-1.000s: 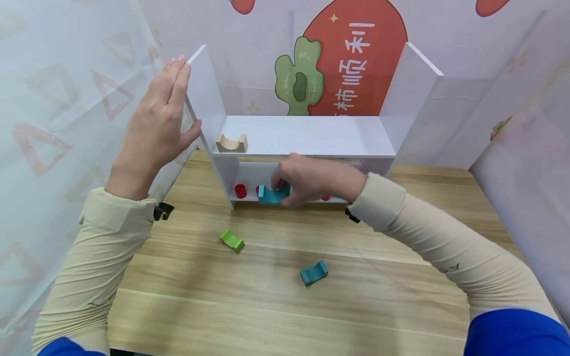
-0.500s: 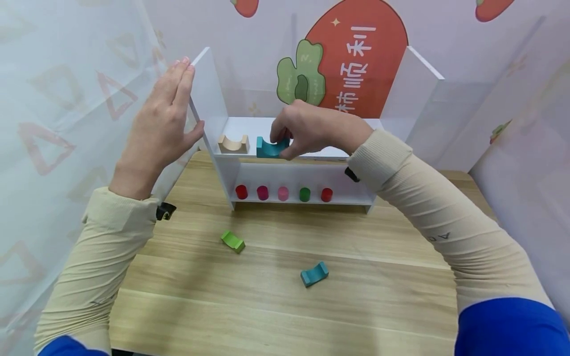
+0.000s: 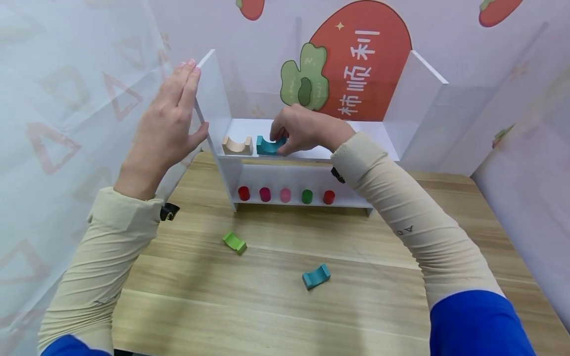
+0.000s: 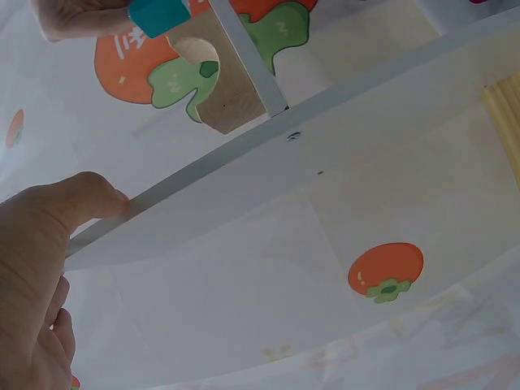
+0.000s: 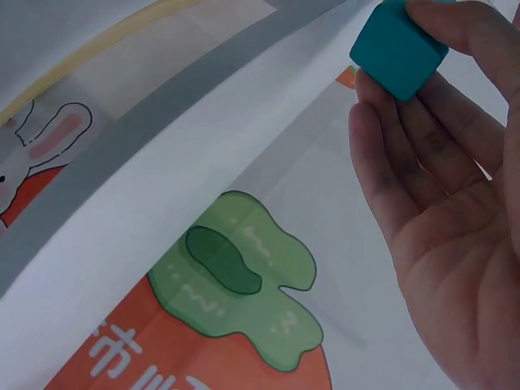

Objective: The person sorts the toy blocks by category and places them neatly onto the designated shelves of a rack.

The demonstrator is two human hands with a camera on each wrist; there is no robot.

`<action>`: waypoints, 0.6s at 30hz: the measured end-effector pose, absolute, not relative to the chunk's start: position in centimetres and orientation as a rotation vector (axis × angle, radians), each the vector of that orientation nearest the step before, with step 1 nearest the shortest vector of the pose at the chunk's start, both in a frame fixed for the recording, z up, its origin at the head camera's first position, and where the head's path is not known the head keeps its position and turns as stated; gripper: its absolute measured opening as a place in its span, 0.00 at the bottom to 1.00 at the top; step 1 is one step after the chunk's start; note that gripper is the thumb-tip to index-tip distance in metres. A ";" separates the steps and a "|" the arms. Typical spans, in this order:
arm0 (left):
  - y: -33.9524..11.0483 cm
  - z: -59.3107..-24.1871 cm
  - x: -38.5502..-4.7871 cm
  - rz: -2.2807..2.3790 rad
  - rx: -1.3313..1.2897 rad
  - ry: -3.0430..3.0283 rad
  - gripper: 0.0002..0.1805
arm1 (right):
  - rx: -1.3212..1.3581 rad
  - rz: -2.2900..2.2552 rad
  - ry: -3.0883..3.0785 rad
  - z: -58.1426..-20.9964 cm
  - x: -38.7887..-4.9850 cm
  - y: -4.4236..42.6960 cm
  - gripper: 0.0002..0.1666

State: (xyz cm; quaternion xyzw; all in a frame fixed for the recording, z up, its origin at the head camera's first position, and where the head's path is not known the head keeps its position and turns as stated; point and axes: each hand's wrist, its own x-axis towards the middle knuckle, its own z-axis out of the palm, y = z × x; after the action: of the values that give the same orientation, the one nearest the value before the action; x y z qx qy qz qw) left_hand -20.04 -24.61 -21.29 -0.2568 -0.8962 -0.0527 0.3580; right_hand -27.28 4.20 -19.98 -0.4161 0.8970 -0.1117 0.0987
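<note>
My left hand (image 3: 165, 118) lies against the left side panel of a white shelf (image 3: 213, 94), fingers straight and thumb touching its front edge. In the left wrist view the thumb (image 4: 89, 199) rests on that edge. My right hand (image 3: 303, 128) pinches a teal block with a curved hollow (image 3: 268, 145) between thumb and fingers, at the front of the upper board. The right wrist view shows the teal block (image 5: 398, 53) end-on; in the head view fingers hide its right part. A natural wood block (image 3: 237, 147) of like shape stands just left of it, hollow upward.
Several small cylinders, such as a pink one (image 3: 285, 195) and a green one (image 3: 307, 197), stand in a row on the lower board. On the wooden table (image 3: 267, 316) lie a lime green curved block (image 3: 234, 243) and another teal one (image 3: 316, 277).
My right hand has raised the teal block from before the lower board to the upper board, then moved it slightly nearer the wood block. My left hand has stayed on the side panel.
</note>
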 end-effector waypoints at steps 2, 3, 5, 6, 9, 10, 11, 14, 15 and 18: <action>-24.6 -21.3 -20.1 -0.138 -0.664 -2.314 0.51 | -1.226 -0.325 2.654 -20.2 -27.5 4.2 0.21; -24.5 -21.3 -20.1 -0.140 -0.665 -2.314 0.51 | -1.224 -0.321 2.654 -20.2 -27.5 4.2 0.21; -24.5 -21.3 -20.1 -0.142 -0.665 -2.314 0.52 | -1.222 -0.314 2.653 -20.4 -27.7 4.2 0.21; -24.5 -21.3 -20.1 -0.144 -0.665 -2.313 0.52 | -1.221 -0.311 2.654 -20.4 -27.8 4.2 0.21; -24.5 -21.3 -20.2 -0.145 -0.662 -2.309 0.52 | -1.213 -0.311 2.657 -20.5 -27.9 4.2 0.22; -24.5 -21.4 -20.2 -0.145 -0.662 -2.307 0.52 | -1.212 -0.309 2.659 -20.5 -28.0 4.2 0.22; -24.5 -21.4 -20.2 -0.145 -0.662 -2.307 0.52 | -1.210 -0.309 2.658 -20.6 -28.0 4.1 0.22; -24.6 -21.4 -20.2 -0.146 -0.663 -2.305 0.52 | -1.209 -0.294 2.658 -20.7 -28.2 4.0 0.23; -24.6 -21.4 -20.2 -0.147 -0.663 -2.305 0.52 | -1.208 -0.285 2.657 -20.8 -28.2 4.0 0.23; -24.6 -21.4 -20.2 -0.146 -0.658 -2.306 0.52 | -1.192 -0.253 2.657 -20.8 -28.3 3.9 0.24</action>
State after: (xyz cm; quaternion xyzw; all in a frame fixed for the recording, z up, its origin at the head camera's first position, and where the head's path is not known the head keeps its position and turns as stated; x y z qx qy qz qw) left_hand -20.23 -24.59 -21.45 -0.2555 -0.8951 -0.0568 0.3610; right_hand -28.25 3.89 -20.83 -0.4054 0.9035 -0.0860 0.1088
